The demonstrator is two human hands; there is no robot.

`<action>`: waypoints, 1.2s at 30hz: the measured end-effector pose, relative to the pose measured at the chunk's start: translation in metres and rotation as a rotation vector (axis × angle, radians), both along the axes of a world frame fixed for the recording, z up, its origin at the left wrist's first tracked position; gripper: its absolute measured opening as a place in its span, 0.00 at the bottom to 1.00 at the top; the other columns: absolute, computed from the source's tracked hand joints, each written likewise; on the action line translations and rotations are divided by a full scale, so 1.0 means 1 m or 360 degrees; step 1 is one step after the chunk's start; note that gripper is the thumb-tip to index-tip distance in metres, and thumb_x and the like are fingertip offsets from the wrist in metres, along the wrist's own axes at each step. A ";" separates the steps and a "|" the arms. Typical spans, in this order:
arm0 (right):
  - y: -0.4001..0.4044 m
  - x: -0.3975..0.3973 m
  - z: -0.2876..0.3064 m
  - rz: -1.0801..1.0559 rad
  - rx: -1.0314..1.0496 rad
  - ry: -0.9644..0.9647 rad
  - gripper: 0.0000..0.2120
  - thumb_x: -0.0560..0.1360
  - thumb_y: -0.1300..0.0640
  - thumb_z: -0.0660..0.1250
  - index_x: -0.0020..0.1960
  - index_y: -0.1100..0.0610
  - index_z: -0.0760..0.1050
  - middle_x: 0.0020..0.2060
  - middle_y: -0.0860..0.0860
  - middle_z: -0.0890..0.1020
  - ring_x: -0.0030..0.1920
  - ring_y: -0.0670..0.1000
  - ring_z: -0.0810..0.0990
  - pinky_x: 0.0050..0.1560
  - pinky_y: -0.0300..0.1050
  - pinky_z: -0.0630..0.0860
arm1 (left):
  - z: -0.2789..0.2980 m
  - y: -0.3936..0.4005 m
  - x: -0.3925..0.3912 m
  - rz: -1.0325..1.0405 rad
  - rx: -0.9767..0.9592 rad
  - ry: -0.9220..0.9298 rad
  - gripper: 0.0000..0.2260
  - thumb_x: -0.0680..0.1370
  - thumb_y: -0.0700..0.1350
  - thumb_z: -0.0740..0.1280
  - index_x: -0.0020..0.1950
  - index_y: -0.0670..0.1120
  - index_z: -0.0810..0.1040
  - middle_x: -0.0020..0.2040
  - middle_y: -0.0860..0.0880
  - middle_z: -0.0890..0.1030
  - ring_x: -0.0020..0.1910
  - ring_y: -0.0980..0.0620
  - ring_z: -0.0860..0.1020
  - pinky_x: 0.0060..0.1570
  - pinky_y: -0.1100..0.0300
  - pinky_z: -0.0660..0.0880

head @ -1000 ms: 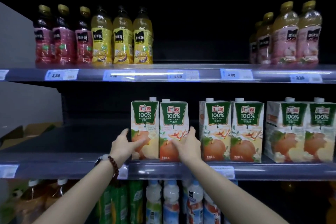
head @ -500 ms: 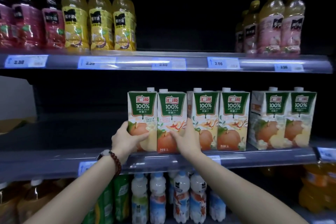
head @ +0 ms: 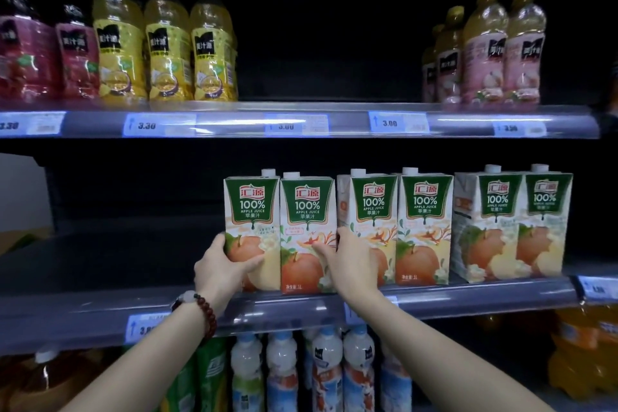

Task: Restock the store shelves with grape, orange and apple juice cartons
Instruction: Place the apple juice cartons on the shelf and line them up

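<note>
On the top grey metal shelf [head: 334, 125] at far left stand dark-red-labelled plastic juice bottles [head: 50, 53], then three yellow-labelled plastic juice bottles [head: 167, 47], and well apart on the right a group of pink-labelled plastic juice bottles [head: 491, 50]; white price tags [head: 398, 122] run along the shelf's front rail. On the middle grey shelf [head: 468, 298], the left stretch is bare dark surface, and from the centre rightward six white-and-green apple juice cartons with an apple picture stand upright in a row near the front edge. The left hand [head: 224, 269], with a dark red bead bracelet [head: 207, 314] on its wrist, grips the leftmost apple juice carton [head: 252, 211] low on its left edge, thumb across the front and fingers curled round the side. That carton touches the second apple juice carton [head: 307, 221], which the right hand [head: 351, 264] holds at its lower right edge, thumb stretched over the front, the other fingers going into the narrow gap beside the third apple juice carton [head: 373, 207]. Further right stand one more carton touching the third and a separate pair of apple juice cartons [head: 515, 221]. Below, green plastic bottles [head: 204, 375], white-capped blue-labelled plastic bottles [head: 301, 375] and orange plastic bottles [head: 585, 348] fill the bottom shelf.
</note>
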State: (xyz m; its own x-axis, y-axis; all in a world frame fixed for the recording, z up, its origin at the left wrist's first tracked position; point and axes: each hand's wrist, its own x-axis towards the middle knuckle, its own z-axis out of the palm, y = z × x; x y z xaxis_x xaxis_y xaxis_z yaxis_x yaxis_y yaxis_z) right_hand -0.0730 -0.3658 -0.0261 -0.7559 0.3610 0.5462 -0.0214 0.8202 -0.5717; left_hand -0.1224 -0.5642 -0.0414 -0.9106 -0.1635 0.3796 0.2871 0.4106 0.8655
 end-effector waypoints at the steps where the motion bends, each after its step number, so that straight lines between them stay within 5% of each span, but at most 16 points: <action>1: 0.002 0.001 0.002 -0.0059 0.0111 0.0008 0.20 0.74 0.39 0.66 0.42 0.57 0.70 0.32 0.49 0.77 0.33 0.51 0.77 0.27 0.41 0.69 | 0.000 0.000 -0.001 -0.0003 0.0003 0.0003 0.23 0.66 0.50 0.78 0.58 0.53 0.73 0.50 0.52 0.78 0.49 0.50 0.76 0.47 0.55 0.77; 7: 0.014 0.006 0.003 -0.0102 0.0310 0.0003 0.20 0.75 0.39 0.65 0.38 0.55 0.67 0.31 0.49 0.76 0.33 0.51 0.77 0.33 0.42 0.71 | -0.002 0.011 0.002 -0.0012 0.0025 -0.0016 0.21 0.66 0.50 0.78 0.55 0.54 0.73 0.49 0.52 0.79 0.49 0.48 0.78 0.50 0.48 0.80; 10: 0.021 0.006 0.005 -0.0120 0.0318 0.0000 0.21 0.74 0.38 0.65 0.35 0.54 0.66 0.28 0.47 0.74 0.31 0.49 0.76 0.27 0.40 0.67 | -0.001 0.019 0.004 -0.0010 0.0026 -0.0034 0.22 0.67 0.49 0.78 0.56 0.52 0.73 0.50 0.51 0.79 0.50 0.48 0.78 0.50 0.50 0.79; 15: 0.030 0.006 0.005 -0.0113 0.0291 0.0008 0.20 0.74 0.39 0.66 0.40 0.56 0.72 0.32 0.50 0.80 0.34 0.51 0.80 0.31 0.43 0.74 | 0.001 0.031 0.009 -0.0003 0.0035 -0.0016 0.21 0.67 0.49 0.78 0.56 0.51 0.73 0.50 0.52 0.78 0.49 0.49 0.76 0.48 0.55 0.76; 21: 0.050 0.007 0.002 -0.0205 0.0199 0.0075 0.18 0.73 0.41 0.69 0.43 0.56 0.70 0.31 0.46 0.75 0.34 0.49 0.77 0.28 0.38 0.67 | 0.000 0.051 0.011 -0.0032 0.0050 -0.0003 0.21 0.67 0.49 0.78 0.55 0.52 0.73 0.50 0.51 0.79 0.50 0.48 0.77 0.53 0.52 0.78; 25: 0.068 0.011 -0.007 -0.0330 0.0202 0.0207 0.29 0.70 0.39 0.71 0.61 0.56 0.67 0.55 0.51 0.74 0.54 0.52 0.74 0.45 0.43 0.76 | -0.002 0.056 0.008 -0.0014 0.0024 0.0010 0.22 0.66 0.50 0.78 0.55 0.52 0.73 0.49 0.52 0.78 0.49 0.48 0.76 0.51 0.53 0.77; 29: 0.075 0.016 -0.015 -0.0470 0.0237 0.0181 0.45 0.68 0.35 0.70 0.75 0.56 0.57 0.74 0.55 0.62 0.71 0.57 0.63 0.66 0.54 0.68 | -0.001 0.055 0.009 -0.0015 0.0021 -0.0004 0.21 0.66 0.50 0.78 0.54 0.53 0.72 0.49 0.52 0.78 0.48 0.49 0.76 0.47 0.56 0.76; 36: 0.077 0.019 -0.034 -0.0479 -0.0008 0.0047 0.58 0.66 0.31 0.69 0.79 0.55 0.37 0.78 0.56 0.40 0.77 0.63 0.45 0.74 0.60 0.54 | 0.000 0.056 0.009 -0.0010 0.0035 -0.0026 0.21 0.66 0.50 0.78 0.54 0.53 0.72 0.48 0.52 0.77 0.47 0.49 0.76 0.43 0.56 0.75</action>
